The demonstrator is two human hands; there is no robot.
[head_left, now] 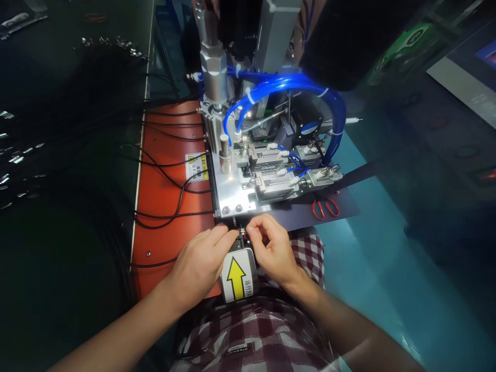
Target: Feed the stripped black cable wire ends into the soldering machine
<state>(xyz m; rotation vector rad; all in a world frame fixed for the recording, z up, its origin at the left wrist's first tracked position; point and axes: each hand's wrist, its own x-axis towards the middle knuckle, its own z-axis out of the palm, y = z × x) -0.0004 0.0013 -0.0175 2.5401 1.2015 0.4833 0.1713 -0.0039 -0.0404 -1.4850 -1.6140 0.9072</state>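
Note:
My left hand [203, 256] is closed, its thumb and forefinger reaching a small fixture [242, 233] at the front of the machine. From the other side my right hand [272, 247] pinches at the same spot, thumb and forefinger together. Tiny whitish and red bits show between the two hands, too small to name. Just below them lies a white label with a yellow arrow [236, 276], stuck on a rounded cover. Behind the fingers stands the metal machine plate [232, 194], with bolts along its front edge.
Blue air hoses [294, 82] arch over several small pneumatic cylinders [277, 183]. Black cables [174, 213] cross the orange-red board [166, 186] on the left. Red-handled scissors [325, 208] lie at the right on a dark plate. A tall metal press cylinder [214, 72] stands behind.

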